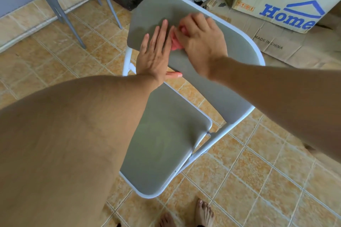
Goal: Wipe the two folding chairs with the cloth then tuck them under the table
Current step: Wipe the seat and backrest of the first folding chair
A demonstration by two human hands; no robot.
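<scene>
Grey folding chair [166, 140] seen in mid frame, left hand [155, 57] laid flat w/ fingers spread on chair back, right hand [201, 42] closed around pink cloth [176, 43], pressed on back, cardboard box [284, 0] seen upper right.

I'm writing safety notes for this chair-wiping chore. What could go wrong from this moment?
The folding chair is tipped and steadied only by the left hand flat on its backrest; hard wiping could make it slip or fold.

The left thumb sits under the backrest edge, where it might get pinched.

The bare feet stand right by the seat's front edge, so a dropped chair could hit the toes.

The right hand bunches the pink cloth, mostly hidden.
</scene>
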